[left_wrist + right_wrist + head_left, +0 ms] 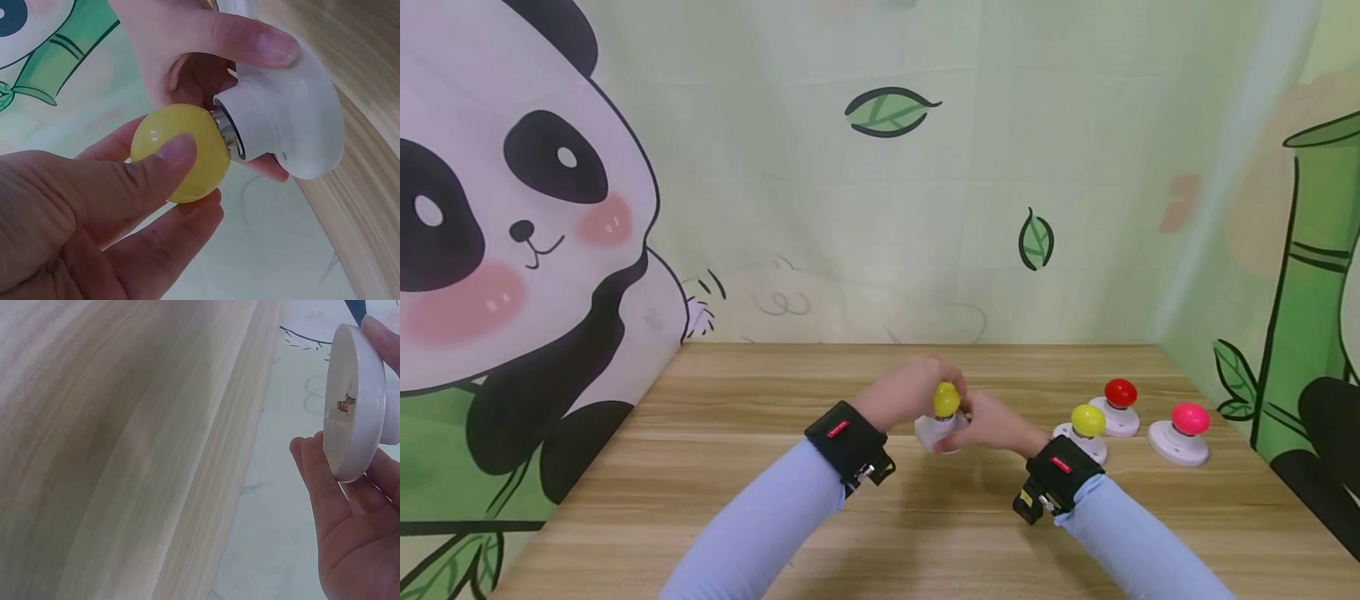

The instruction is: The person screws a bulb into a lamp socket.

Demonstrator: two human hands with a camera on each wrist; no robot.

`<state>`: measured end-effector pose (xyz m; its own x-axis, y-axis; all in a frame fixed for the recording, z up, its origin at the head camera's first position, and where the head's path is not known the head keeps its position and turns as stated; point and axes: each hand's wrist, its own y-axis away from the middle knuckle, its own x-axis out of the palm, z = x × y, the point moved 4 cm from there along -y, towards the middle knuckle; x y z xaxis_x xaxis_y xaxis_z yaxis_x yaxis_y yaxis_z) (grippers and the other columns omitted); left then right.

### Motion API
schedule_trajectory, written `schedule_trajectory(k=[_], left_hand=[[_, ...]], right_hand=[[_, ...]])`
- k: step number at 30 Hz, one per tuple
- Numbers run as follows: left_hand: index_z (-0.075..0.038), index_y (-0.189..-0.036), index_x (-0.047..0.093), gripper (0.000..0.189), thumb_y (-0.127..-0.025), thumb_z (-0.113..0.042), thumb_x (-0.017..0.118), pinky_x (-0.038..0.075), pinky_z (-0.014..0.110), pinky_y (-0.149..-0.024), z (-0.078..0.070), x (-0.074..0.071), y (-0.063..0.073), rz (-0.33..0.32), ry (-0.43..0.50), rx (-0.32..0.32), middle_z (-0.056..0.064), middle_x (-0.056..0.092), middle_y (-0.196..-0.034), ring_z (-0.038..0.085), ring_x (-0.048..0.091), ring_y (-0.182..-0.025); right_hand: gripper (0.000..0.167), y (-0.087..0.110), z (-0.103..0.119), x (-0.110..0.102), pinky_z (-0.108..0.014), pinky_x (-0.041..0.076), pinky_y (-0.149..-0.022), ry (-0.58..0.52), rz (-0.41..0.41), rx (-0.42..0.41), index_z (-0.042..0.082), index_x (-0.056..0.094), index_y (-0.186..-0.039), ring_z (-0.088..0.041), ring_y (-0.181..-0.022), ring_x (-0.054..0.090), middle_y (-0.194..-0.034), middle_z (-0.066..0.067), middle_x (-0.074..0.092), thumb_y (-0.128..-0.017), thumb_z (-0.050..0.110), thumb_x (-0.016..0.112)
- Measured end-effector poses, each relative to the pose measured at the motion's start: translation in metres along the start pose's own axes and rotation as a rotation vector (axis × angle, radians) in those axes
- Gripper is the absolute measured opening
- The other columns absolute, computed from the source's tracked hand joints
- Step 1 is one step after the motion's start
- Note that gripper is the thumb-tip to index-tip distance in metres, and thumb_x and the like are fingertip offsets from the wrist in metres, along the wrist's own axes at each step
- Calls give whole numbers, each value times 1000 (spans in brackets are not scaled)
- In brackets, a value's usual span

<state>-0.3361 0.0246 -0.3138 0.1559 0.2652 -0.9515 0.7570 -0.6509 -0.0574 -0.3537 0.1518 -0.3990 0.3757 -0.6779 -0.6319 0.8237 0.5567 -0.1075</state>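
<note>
My left hand (912, 390) pinches a round yellow light bulb (164, 128) between thumb and fingers. The bulb's metal screw end sits partly in the mouth of a white lamp socket (300, 119), and a strip of metal thread still shows. By its round base, the socket is gripped in my right hand (996, 423), with the thumb on one side and fingers on the other. In the right wrist view the base's underside (340, 434) shows brass-coloured contacts. Both things are held together in front of me, above the wooden table (737, 500).
To the right stand several white sockets with bulbs: a yellow bulb (1087, 421) behind my right wrist, a red bulb (1121, 392) farther back and a pink bulb (1191, 418) at far right. A printed cloth (820, 208) hangs behind the table.
</note>
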Motion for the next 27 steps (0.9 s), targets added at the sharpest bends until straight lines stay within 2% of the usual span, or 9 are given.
schedule_trajectory(k=[5,8,11,14,16,19,24,27], left_hand=[[-17,-110,71,38,-81,7,70,47,24,-87,0,3,0,-15,-33,-2,-1,68,-112,12,56,-95],[-14,-109,70,32,-80,-1,76,47,23,-81,0,4,-1,-26,-46,-24,0,69,-107,13,56,-90],[-10,-102,67,30,-79,-25,81,46,21,-67,1,5,-2,-51,-79,-92,0,67,-92,12,55,-77],[-9,-95,62,47,-76,-48,78,41,21,-53,2,6,-2,-86,-129,-167,-2,58,-77,10,49,-63],[-9,-94,61,54,-75,-57,75,38,21,-48,2,7,-2,-105,-172,-200,-2,54,-72,10,46,-58],[-10,-93,60,57,-73,-62,73,37,22,-46,2,9,-2,-128,-212,-220,-3,52,-70,9,45,-55],[-11,-93,60,59,-72,-65,71,39,24,-45,1,11,-3,-138,-254,-220,-4,52,-68,9,46,-56],[-12,-93,61,52,-76,-60,72,40,24,-47,0,10,-3,-123,-235,-197,-3,57,-72,10,49,-59]], right_hand=[[57,1,0,1,-40,48,-91,-2,0,-13,4,56,-120,-23,-104,59,-117,-12,64,-74,22,84],[56,1,-1,2,-38,48,-89,7,-7,-22,4,57,-119,-21,-101,60,-114,-11,65,-73,23,84],[54,1,0,2,-34,50,-85,21,-15,-31,5,60,-116,-19,-98,61,-111,-9,67,-72,24,85],[53,1,0,2,-33,52,-84,31,-15,-46,5,61,-116,-19,-98,63,-111,-10,68,-73,24,85],[52,0,0,2,-33,53,-83,41,-16,-51,5,62,-116,-19,-98,64,-111,-10,69,-73,25,85],[52,1,0,2,-34,53,-84,42,-15,-49,6,62,-116,-20,-99,65,-111,-10,69,-73,24,85],[52,2,-1,2,-34,53,-85,29,-5,-38,6,61,-116,-20,-100,65,-112,-11,68,-73,24,85],[52,2,-2,2,-35,53,-84,22,-1,-34,6,61,-116,-20,-99,64,-112,-11,68,-74,24,84]])
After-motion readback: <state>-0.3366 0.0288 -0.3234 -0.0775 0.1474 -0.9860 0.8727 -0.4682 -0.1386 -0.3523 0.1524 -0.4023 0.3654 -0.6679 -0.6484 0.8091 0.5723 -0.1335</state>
